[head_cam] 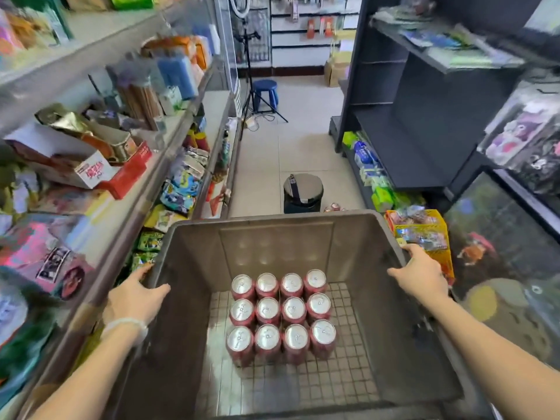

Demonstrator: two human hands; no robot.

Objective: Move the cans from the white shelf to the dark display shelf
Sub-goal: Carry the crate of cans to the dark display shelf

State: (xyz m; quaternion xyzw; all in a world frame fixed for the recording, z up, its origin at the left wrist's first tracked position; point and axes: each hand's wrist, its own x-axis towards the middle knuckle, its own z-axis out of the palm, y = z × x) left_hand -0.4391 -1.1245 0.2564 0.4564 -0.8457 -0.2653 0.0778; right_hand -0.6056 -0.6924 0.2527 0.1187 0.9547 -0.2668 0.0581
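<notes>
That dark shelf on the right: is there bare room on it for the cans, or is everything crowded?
The dark shelf has a bare middle board, bordered by its back panel and the green and blue packets below. The top board holds flat packets. The white shelf on the left is crowded. In the crate, bare floor surrounds the cans.

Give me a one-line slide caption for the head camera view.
Both hands, left and right, carry a grey crate of twelve red cans down a shop aisle.
</notes>
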